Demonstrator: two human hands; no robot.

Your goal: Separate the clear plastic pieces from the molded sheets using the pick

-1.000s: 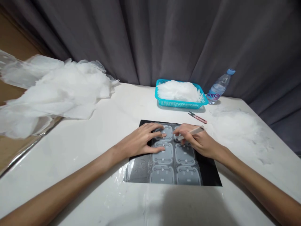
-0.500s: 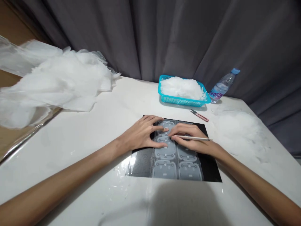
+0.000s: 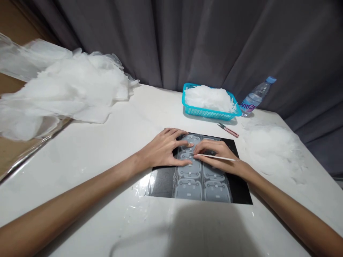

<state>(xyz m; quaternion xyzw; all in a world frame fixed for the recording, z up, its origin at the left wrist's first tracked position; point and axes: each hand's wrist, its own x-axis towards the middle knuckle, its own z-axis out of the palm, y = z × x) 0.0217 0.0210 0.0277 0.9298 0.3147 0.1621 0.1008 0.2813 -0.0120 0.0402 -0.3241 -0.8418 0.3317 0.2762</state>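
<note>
A translucent plastic sheet with rows of rounded rectangular shapes lies over a black mat on the white table. My left hand rests on the left part of this sheet, fingers spread, thumb and forefinger apart. In my right hand a thin white stick-like tool is pinched, much as a pen is held. Its tip reaches down to the sheet between the left thumb and forefinger. What the tip touches is too small to tell.
Beyond the mat stand a turquoise basket full of white pieces and a water bottle. Pink-handled thread snips lie before the basket. A large heap of translucent white sheets is at left, a smaller white pile at right.
The view has shifted slightly, so the table things appear a little higher. Both hands keep nearly the same place on the sheet, and the right still pinches the white tool.
</note>
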